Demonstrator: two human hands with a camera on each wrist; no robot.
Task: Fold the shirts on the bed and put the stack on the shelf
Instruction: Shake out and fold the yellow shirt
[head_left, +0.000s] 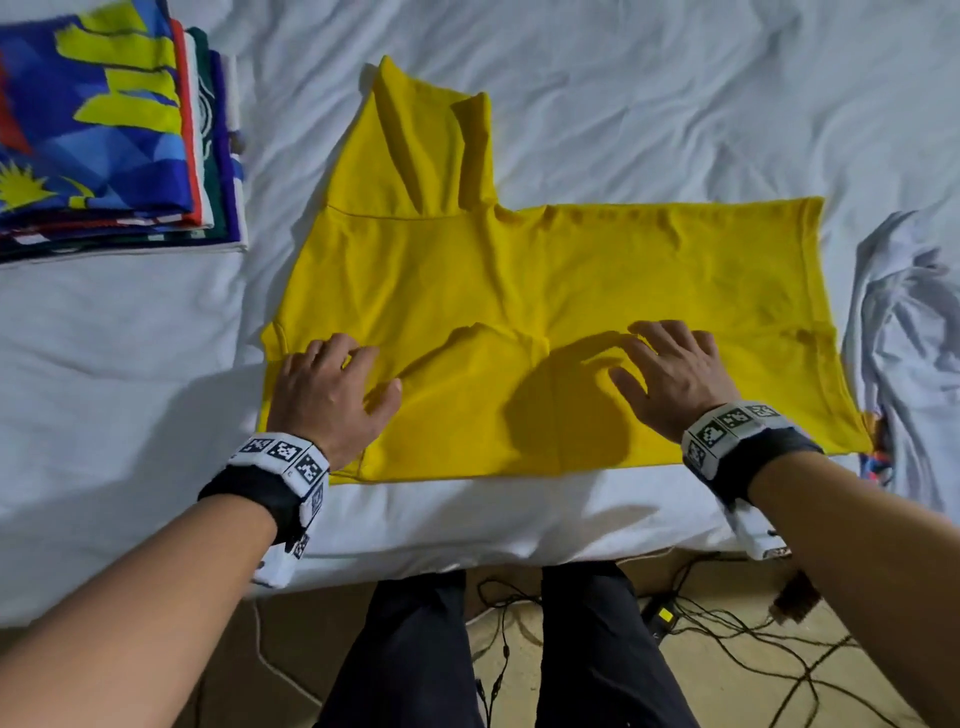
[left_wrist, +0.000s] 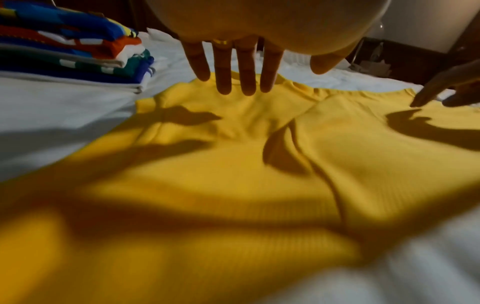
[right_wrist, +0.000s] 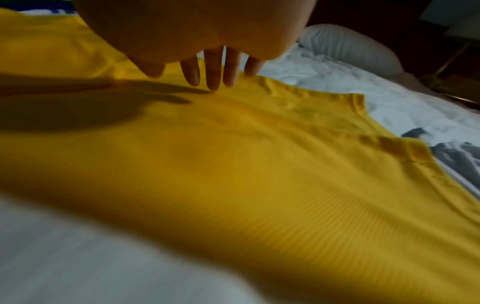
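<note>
While yellow shirt (head_left: 597, 280) lies spread, left hand (head_left: 327, 395) flat, right hand (head_left: 675, 369) flat, fingers straight

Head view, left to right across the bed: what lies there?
Stack of folded shirts → left hand → right hand, both on the yellow shirt → crumpled white garment at the right edge.

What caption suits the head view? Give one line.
Both hands, left hand and right hand, flatten a yellow shirt on the bed.
</note>
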